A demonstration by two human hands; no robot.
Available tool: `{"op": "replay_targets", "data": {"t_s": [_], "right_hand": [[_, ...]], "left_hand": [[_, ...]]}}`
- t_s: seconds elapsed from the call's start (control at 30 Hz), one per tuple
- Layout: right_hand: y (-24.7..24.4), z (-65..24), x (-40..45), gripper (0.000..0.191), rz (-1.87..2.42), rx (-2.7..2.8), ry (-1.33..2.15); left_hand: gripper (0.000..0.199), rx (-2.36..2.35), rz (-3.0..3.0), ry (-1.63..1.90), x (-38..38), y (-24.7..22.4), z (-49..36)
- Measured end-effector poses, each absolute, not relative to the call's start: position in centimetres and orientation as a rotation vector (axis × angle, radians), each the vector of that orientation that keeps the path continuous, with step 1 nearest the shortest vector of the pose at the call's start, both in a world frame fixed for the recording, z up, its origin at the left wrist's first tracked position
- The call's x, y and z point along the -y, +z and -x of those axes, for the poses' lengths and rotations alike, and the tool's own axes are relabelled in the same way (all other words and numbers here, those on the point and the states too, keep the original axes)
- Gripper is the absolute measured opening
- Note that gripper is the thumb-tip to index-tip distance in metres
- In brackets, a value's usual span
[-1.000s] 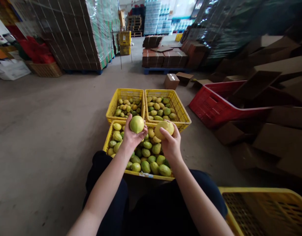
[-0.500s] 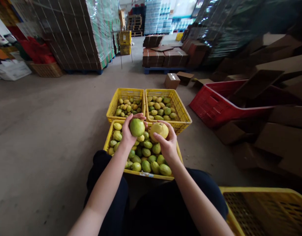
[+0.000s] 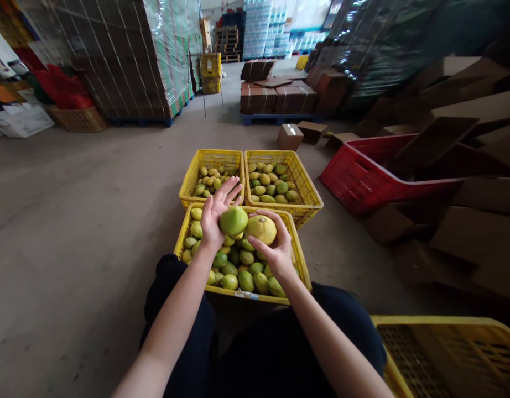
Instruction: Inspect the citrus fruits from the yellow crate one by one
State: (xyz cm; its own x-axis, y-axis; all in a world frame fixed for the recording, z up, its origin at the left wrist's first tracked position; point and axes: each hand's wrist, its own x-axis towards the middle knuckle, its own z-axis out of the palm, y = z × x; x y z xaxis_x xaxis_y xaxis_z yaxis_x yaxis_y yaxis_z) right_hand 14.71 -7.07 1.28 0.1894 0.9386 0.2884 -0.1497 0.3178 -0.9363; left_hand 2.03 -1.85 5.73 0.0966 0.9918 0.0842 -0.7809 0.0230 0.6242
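Note:
A round, smooth green fruit point(image 3: 233, 221) is against the palm of my left hand point(image 3: 216, 218), whose fingers are stretched out and spread rather than wrapped round it. My right hand point(image 3: 277, 243) grips a yellow fruit point(image 3: 261, 229) with a brown stem end, thumb on the near side and fingers behind. The two fruits are side by side, close together or touching. Below both hands is the front yellow crate point(image 3: 247, 296), holding many oval green and yellowish fruits point(image 3: 245, 281). My hands and the held fruits hide part of its contents.
Behind stand a left yellow crate point(image 3: 188, 185) and a right yellow crate point(image 3: 307, 185), both with similar fruit. At right are a red crate point(image 3: 354, 179) and cardboard boxes point(image 3: 479, 232). Another yellow crate point(image 3: 437, 320) stands near my right knee. Wrapped stacks point(image 3: 114, 61) stand farther back.
My left fingers have opened out from round the green fruit. The right hand has shifted slightly left and down with the yellow fruit, bringing it closer to the green one.

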Motion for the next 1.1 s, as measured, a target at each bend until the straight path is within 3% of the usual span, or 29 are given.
{"op": "replay_targets", "data": {"t_s": [0.27,0.57,0.77,0.97,1.1], "right_hand": [[1.4,-14.7,7.2,0.048,0.909,1.078,0.973],[1.3,-14.9,7.3,0.047,0.870,1.091,0.990],[1.2,-14.6,6.8,0.051,0.919,0.928,1.095],[1.0,-15.3,5.2,0.030,0.756,0.578,1.600],[-0.1,-15.7,4.3,0.027,0.727,0.420,1.706]], "left_hand": [[0.053,-0.486,-0.400,1.443,2.4,7.7,-2.7],[0.062,-0.371,-0.475,1.377,1.9,6.3,-2.1],[0.045,-0.474,-0.436,1.280,1.2,4.9,-2.3],[0.038,-0.628,-0.047,1.228,0.4,3.1,-3.0],[0.026,-0.688,0.033,1.231,-0.5,2.4,-3.2]]}}
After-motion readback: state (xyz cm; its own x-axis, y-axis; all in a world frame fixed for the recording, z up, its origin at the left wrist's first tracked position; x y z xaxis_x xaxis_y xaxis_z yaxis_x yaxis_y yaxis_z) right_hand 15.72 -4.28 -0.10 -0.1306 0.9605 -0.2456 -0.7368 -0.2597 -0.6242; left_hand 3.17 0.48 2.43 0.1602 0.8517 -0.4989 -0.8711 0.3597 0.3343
